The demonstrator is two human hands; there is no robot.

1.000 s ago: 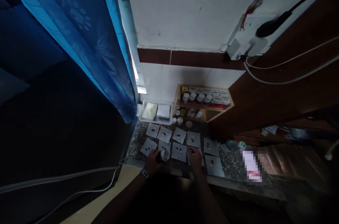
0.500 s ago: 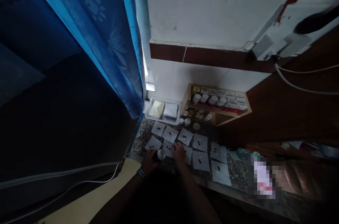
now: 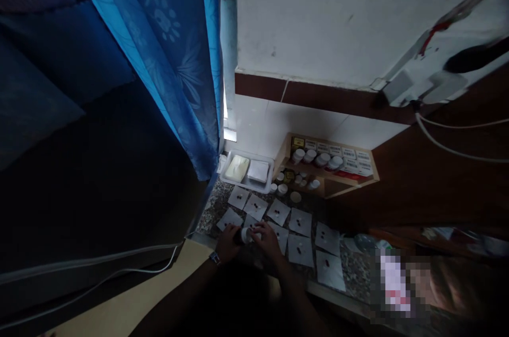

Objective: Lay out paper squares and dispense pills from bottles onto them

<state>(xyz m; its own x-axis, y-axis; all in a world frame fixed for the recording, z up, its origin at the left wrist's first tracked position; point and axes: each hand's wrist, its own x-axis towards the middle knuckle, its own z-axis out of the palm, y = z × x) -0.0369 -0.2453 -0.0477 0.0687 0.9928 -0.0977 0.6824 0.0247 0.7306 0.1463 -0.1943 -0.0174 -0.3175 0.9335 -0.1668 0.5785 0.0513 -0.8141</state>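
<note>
My left hand is closed around a dark pill bottle with a white top end, tilted toward the right. My right hand is at that white end, its fingers bent and drawn in; whatever is between them is too small and dark to make out. Under and around both hands lie square white papers in two rows, most bearing a few small dark and pale pills. Part of the paper just behind the bottle is covered by the hands.
Behind the papers stand a clear plastic tray with stacked paper and a small wooden shelf of boxes and white-capped bottles. A round white lid lies in front. Blue curtain hangs at left; a plastic bottle lies at right.
My right hand has lifted off the paper and come left to the bottle's white end. My left hand has shifted slightly right with the bottle. The view has tilted a little.
</note>
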